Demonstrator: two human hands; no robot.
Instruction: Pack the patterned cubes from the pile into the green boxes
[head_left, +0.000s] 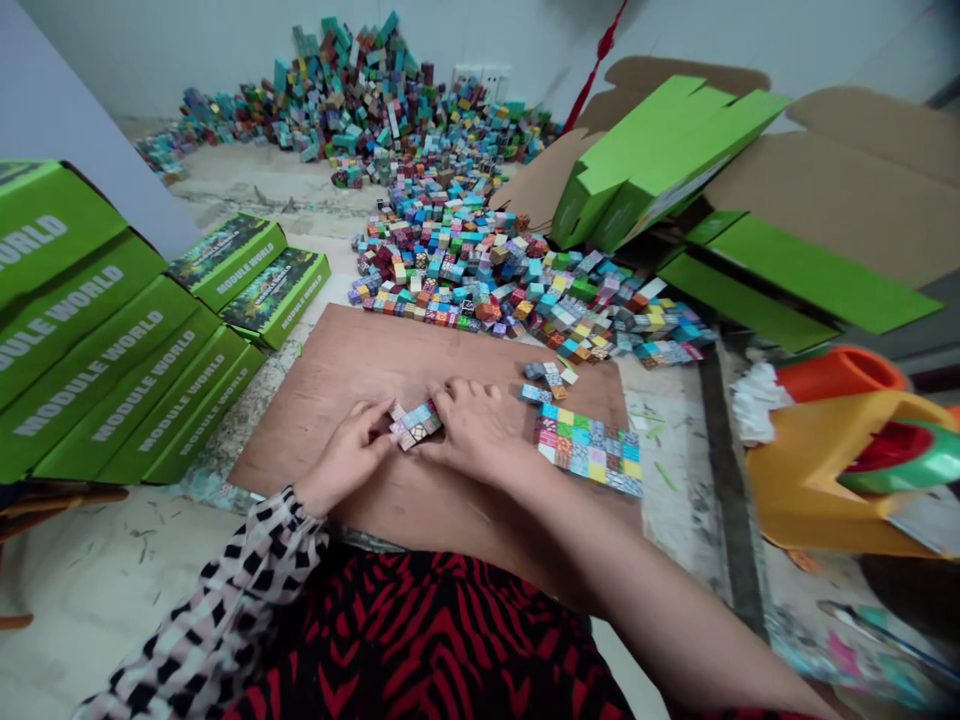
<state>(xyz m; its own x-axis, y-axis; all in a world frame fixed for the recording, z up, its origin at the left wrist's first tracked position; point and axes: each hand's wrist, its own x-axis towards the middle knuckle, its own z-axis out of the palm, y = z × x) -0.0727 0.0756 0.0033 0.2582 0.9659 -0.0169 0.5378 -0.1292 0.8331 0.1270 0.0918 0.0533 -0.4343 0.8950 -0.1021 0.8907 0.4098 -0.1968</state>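
A small group of patterned cubes (415, 425) lies on the brown board (300, 400) between my two hands. My left hand (356, 440) pinches the group's left end with thumb and fingertips. From the other side my right hand (471, 428) presses on its right end, fingers curled round it and partly hiding it. To the right of my right hand, a flat block of coloured cubes in rows (589, 447) rests on the board. Several loose cubes (549, 380) sit just behind that block.
A large heap of coloured cubes (450, 230) spreads from the board's far edge to the wall. Green printed boxes (112, 380) are stacked at left. More green boxes (660, 160) stand in an open cardboard carton (847, 190) at right. A yellow plastic object (810, 480) is near the right edge.
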